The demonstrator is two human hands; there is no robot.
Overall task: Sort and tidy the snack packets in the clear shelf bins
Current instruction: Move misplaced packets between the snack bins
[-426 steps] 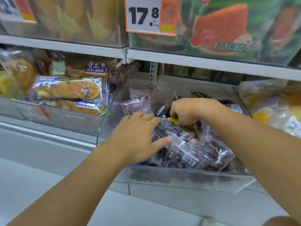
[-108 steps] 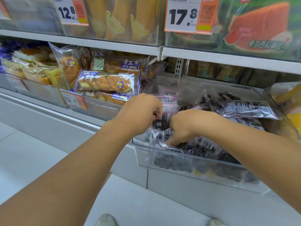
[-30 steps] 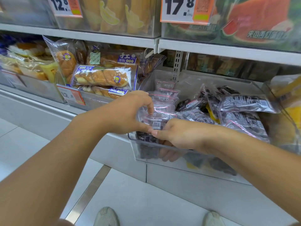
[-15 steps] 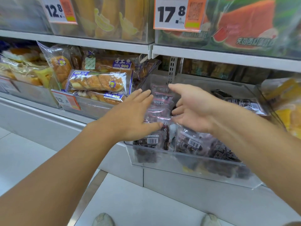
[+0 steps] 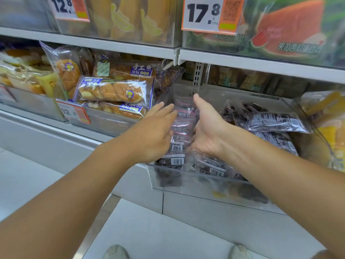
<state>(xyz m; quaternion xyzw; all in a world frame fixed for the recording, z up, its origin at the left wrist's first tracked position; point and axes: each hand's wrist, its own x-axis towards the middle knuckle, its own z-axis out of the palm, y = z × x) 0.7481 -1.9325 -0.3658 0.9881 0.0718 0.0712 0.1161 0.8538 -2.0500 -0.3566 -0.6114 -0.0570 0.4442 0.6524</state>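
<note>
Both hands flank a row of small snack packets standing in the left part of a clear shelf bin. The left hand lies flat against the row's left side, fingers straight and together, pointing toward the back of the shelf. The right hand stands on edge at the row's right side, palm facing left, thumb up, its fingers straight and partly hidden behind the packets; neither hand curls round anything. The row's long axis runs from the bin's front wall back into the shelf, each packet upright on edge with its barcode face toward the front (dark contents, pink-edged tops). To the right in the same bin, larger dark packets lie flat in a loose pile, long axis running left to right. The neighbouring bin on the left holds twisted bread packs lying lengthwise. A price tag reading 17.8 hangs on the shelf above.
</note>
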